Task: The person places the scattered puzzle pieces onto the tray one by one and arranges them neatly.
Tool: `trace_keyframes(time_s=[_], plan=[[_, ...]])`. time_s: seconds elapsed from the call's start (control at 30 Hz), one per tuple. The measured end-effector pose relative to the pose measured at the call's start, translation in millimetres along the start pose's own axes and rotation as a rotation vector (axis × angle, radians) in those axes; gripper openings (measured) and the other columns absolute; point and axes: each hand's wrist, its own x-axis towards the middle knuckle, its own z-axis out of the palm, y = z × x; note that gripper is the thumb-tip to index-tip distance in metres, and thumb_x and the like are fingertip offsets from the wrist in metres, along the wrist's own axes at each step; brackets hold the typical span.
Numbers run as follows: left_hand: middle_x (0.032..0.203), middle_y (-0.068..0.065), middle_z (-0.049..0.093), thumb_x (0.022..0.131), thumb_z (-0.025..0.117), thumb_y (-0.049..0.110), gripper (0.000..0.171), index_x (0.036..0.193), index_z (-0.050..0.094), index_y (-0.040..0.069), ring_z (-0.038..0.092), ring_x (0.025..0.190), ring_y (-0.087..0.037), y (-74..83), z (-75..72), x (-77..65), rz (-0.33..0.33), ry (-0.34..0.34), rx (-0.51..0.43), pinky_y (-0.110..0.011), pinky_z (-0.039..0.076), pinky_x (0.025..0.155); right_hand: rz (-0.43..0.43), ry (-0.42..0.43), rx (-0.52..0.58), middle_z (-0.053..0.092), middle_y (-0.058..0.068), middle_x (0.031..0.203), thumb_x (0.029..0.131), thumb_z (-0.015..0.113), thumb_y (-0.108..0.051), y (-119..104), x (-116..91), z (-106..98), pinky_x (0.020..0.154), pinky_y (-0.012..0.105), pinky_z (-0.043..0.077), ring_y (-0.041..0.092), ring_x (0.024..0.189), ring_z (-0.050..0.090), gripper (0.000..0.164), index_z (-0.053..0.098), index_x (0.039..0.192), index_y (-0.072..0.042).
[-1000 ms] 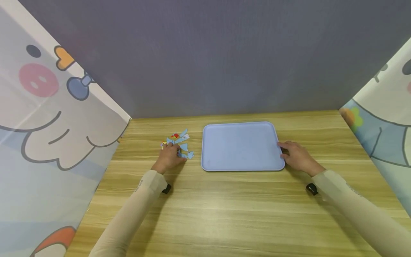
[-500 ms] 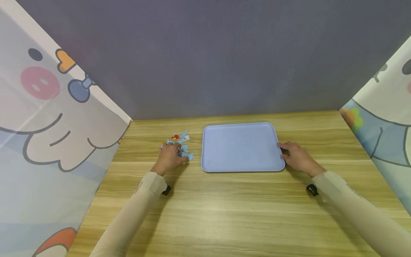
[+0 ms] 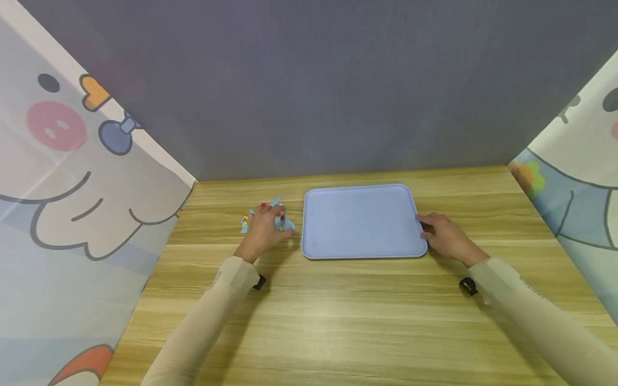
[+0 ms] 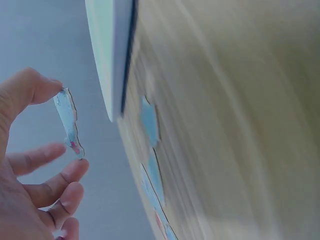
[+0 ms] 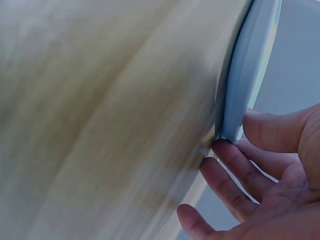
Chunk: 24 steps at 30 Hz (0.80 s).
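My left hand pinches a thin light-blue puzzle piece between thumb and fingertips, raised above the table just left of the tray. In the left wrist view the piece stands on edge, with a small pink mark near its lower end. More puzzle pieces, pale blue with red and yellow print, lie on the wood beyond and beside this hand, which partly covers them. A shallow light-blue tray lies flat in the middle. At its right rim, my right hand grips the edge, thumb on top and fingertips low against the outer side.
The wood-grain table runs toward me in front of the tray. A grey panel rises along the back edge. Cartoon-printed walls stand at left and right. A black band shows at the right wrist.
My left hand has lifted a puzzle piece out of the group and moved right, toward the tray's left edge. The right hand and tray have stayed put.
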Motion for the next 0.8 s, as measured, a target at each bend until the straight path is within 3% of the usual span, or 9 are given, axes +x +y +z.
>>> trace_keyframes(time_s=[0.1,0.23,0.5,0.8], plan=[[0.105,-0.006,0.063,0.073,0.079,0.035,0.045,0.104,0.061,0.009,0.046,0.108,-0.033,6.0,2.7,4.3,0.033,0.034,-0.004,-0.058,0.025,0.092,0.008,-0.006,0.004,0.052,0.032,0.120,0.089,0.061,-0.003,0.5,0.5,0.5,0.093,0.062,0.032,0.051,0.114,0.043,0.049,0.046,0.133,0.009],[0.100,-0.003,0.064,0.072,0.080,0.033,0.034,0.090,0.063,0.011,0.044,0.091,-0.025,12.8,7.7,10.8,0.072,0.062,-0.002,-0.051,0.026,0.084,0.012,-0.007,0.009,0.051,0.032,0.122,0.089,0.060,-0.003,0.9,0.5,0.7,0.093,0.062,0.032,0.051,0.115,0.042,0.048,0.046,0.134,0.009],[0.104,-0.007,0.063,0.072,0.078,0.031,0.041,0.104,0.068,0.009,0.044,0.092,-0.026,19.8,17.1,26.2,0.096,0.051,0.027,-0.048,0.030,0.076,0.013,0.007,0.012,0.053,0.029,0.122,0.088,0.062,-0.004,1.8,-0.8,0.7,0.089,0.064,0.034,0.049,0.113,0.046,0.048,0.047,0.133,0.007],[0.116,-0.003,0.063,0.075,0.079,0.032,0.043,0.111,0.069,0.011,0.043,0.097,-0.024,26.5,28.2,44.9,0.164,-0.005,0.057,-0.048,0.024,0.078,0.029,0.015,0.032,0.050,0.029,0.127,0.088,0.063,-0.003,2.4,-0.5,1.9,0.092,0.065,0.031,0.050,0.117,0.042,0.048,0.048,0.133,0.006]])
